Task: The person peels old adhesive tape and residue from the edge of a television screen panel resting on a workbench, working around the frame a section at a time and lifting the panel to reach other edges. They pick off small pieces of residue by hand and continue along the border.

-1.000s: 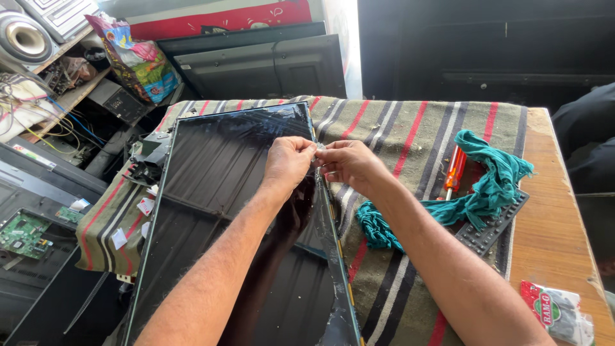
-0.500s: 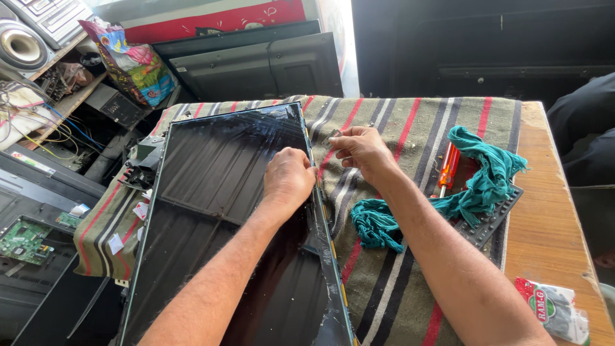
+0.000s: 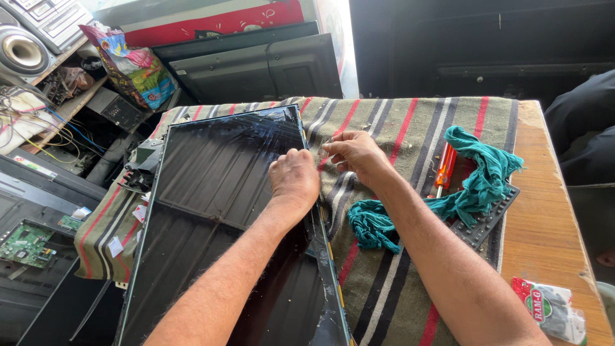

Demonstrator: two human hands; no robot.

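- One large black flat display panel point(image 3: 218, 211) lies face-up on a striped cloth point(image 3: 397, 122) covering the wooden bench point(image 3: 544, 224), left of centre, running from near edge to far.
- Two hands in view. Left hand point(image 3: 295, 178) rests knuckles-up on the panel's right edge, fingers curled under; whether they grip anything cannot be told.
- Right hand point(image 3: 352, 152) sits just right of the panel's far right edge, on the cloth, fingers point(image 3: 330, 148) pinched together at the panel's rim; what they hold is too small to tell.
- One orange-handled screwdriver point(image 3: 444, 168), right of the hands, partly under one teal rag point(image 3: 474, 186).
- One black remote control point(image 3: 487, 218) beneath the rag.
- One small white packet with a red and green label point(image 3: 549, 309), near right corner of the bench.
- One multicoloured foil bag point(image 3: 131, 67), far left, on a shelf.
- One silver speaker point(image 3: 22, 51), far left corner.
- One green circuit board point(image 3: 25, 243), near left, below bench level.
- One red sign strip point(image 3: 256, 16), along the far wall.
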